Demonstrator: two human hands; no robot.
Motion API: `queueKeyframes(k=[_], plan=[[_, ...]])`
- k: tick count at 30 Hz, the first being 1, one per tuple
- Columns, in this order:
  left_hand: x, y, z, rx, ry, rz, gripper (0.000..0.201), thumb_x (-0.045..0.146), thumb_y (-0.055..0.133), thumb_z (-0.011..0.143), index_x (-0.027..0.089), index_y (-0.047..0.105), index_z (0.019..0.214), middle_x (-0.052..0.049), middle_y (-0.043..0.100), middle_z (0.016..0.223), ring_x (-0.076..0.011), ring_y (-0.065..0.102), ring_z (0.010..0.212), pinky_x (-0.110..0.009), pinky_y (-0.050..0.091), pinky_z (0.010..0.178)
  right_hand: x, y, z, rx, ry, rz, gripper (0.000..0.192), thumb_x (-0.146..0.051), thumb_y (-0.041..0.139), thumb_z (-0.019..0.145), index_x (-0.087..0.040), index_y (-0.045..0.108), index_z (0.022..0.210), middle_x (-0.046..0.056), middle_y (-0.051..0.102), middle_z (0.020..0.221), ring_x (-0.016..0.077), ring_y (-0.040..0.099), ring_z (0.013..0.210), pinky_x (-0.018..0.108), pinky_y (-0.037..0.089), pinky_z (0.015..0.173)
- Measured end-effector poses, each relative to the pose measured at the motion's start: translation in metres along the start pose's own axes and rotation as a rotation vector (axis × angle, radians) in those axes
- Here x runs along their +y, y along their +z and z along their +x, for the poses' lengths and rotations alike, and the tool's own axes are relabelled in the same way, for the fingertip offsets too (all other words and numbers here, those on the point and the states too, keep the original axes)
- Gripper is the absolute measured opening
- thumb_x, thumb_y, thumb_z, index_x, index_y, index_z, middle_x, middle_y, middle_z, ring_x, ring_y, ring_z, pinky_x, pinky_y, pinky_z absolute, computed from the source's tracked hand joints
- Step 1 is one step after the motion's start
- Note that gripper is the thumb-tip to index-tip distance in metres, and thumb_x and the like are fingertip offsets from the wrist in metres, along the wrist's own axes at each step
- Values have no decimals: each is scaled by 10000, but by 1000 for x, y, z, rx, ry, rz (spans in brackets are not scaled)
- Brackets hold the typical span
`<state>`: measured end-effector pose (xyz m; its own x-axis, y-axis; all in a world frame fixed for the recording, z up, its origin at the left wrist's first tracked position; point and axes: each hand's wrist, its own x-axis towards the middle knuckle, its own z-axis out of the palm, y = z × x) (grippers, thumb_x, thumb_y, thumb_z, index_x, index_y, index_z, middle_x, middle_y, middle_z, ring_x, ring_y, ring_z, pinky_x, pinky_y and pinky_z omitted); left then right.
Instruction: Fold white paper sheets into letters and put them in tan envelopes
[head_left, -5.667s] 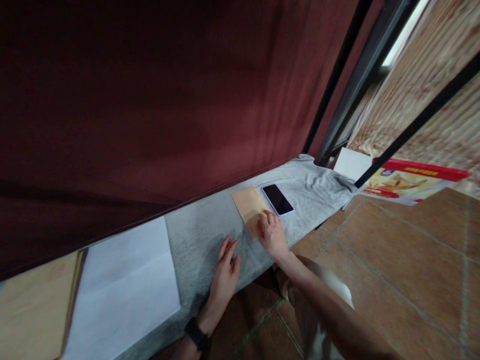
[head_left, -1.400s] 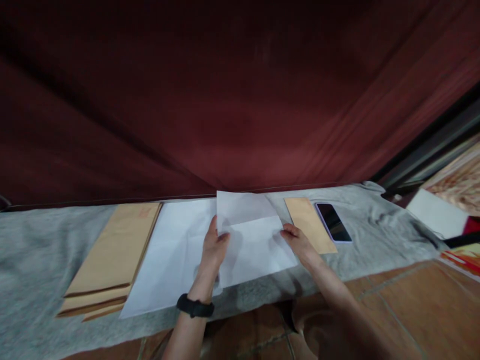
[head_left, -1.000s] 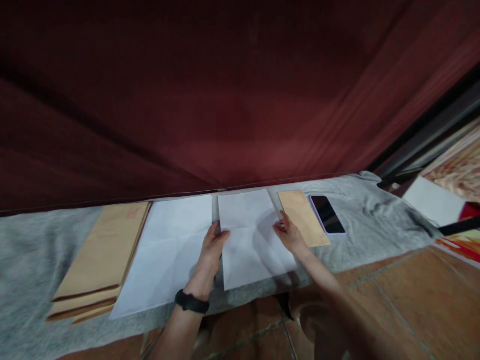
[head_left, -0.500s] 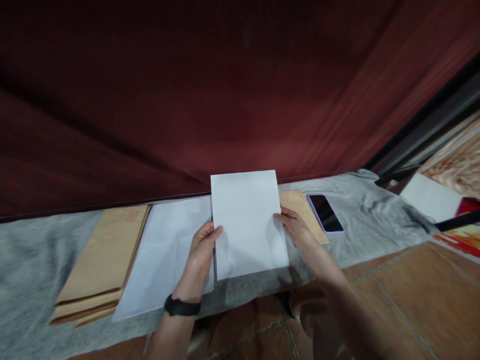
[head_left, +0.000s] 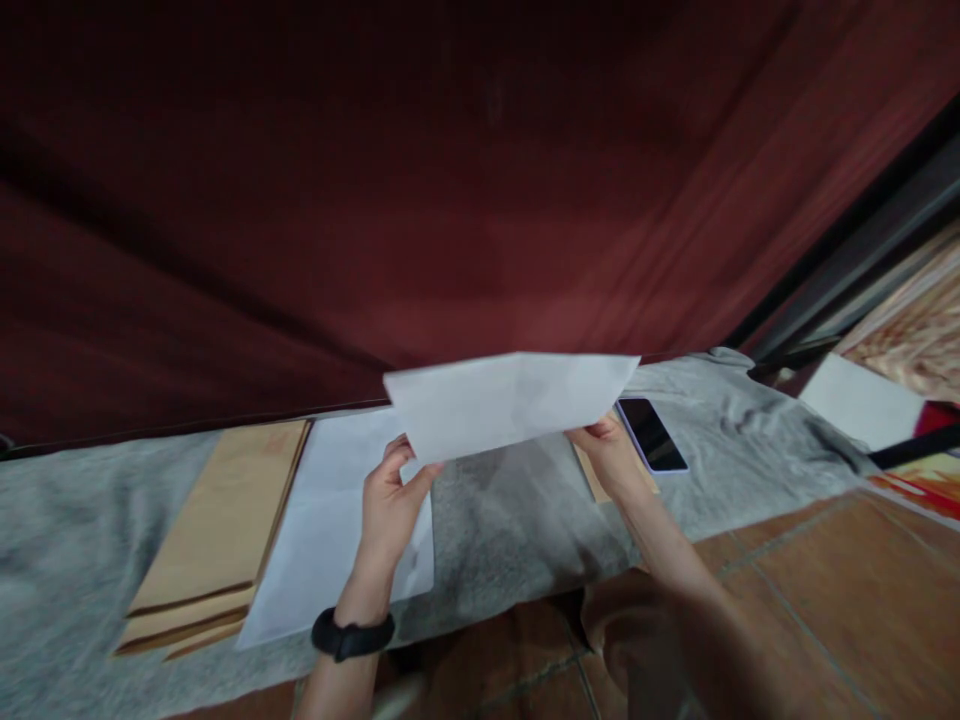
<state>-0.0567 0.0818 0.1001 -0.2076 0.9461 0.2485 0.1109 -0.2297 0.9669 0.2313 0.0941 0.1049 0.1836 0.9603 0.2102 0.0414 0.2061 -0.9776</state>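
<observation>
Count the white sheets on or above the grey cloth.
2: one sheet in the right hand, another sheet lying beside the brown envelopes; more may be hidden beneath.

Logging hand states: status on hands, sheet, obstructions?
Right hand gripping white sheet. Left hand at its left corner, grip unclear. Sheet bowed, held above grey cloth. Right hand partly hides small brown envelope; phone beside it.

Phone, dark red curtain, perhaps packaging

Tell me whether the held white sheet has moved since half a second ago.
Yes, upward in view: against the phone, the white sheet had its lower edge below the phone's bottom; that edge is now above it.
</observation>
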Motion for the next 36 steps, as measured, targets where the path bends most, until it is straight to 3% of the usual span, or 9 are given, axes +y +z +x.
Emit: queueKeyframes(k=[6,12,17,20,22,26,29,32,36], plan=[[-29,-8,-10,-424,-23,312,274,240,685,755,241,763,1017,-87,630,1365,-263,561,1276,-447,426,1110,21,-17,-9,-283,-138,-329,141,-317,695,801,-220,759,882,120,599,1381,288,536,1295,434,422,1076],[-44,-11,-30,-739,141,694,695,-31,440,779,350,612,1334,14,463,1543,-166,407,1435,-423,335,1204,32,-40,-30,-621,-138,-660,381,-148,591,853,-287,735,1177,43,587,1429,263,497,1357,489,334,1175],[-44,-20,-35,-884,206,742,822,-107,356,723,346,573,1373,33,480,1527,-131,388,1442,-396,329,1213,40,-51,-34,-628,-82,-690,428,-68,541,855,-306,750,1143,26,695,1276,234,625,1220,452,444,1116],[-41,-22,-35,-883,198,705,771,-99,329,735,311,636,1312,15,564,1457,-131,487,1373,-356,377,1186,41,-39,-36,-530,-68,-666,403,-144,506,921,-282,695,1249,33,682,1299,240,627,1219,451,458,1107],[-37,-12,-36,-797,213,706,649,-38,328,831,261,629,1322,-27,582,1442,-155,509,1356,-367,383,1180,43,-19,-42,-464,-74,-650,413,-244,466,976,-260,606,1365,44,624,1384,232,588,1273,444,442,1125],[-35,37,-51,-517,259,775,508,190,372,973,123,452,1471,-151,440,1547,-253,347,1469,-472,293,1220,52,31,-58,-418,-141,-689,514,-386,361,1032,-205,428,1509,80,438,1552,219,387,1444,458,331,1207],[-48,73,-70,-505,276,893,593,146,342,948,85,311,1537,-181,328,1602,-273,230,1511,-514,241,1231,63,59,-67,-450,-208,-807,550,-375,282,1048,-153,346,1547,105,334,1606,222,257,1503,479,250,1236],[-60,88,-81,-510,271,1026,634,137,355,932,99,265,1558,-171,314,1610,-268,185,1522,-513,194,1246,73,69,-69,-460,-233,-918,562,-366,240,1056,-120,316,1555,122,316,1611,211,232,1511,461,210,1247],[-65,83,-81,-474,292,1129,601,160,339,948,43,299,1536,-183,309,1608,-264,187,1521,-471,186,1255,84,63,-67,-449,-290,-1012,584,-403,258,1058,-112,283,1565,130,319,1609,212,238,1508,458,194,1247]])
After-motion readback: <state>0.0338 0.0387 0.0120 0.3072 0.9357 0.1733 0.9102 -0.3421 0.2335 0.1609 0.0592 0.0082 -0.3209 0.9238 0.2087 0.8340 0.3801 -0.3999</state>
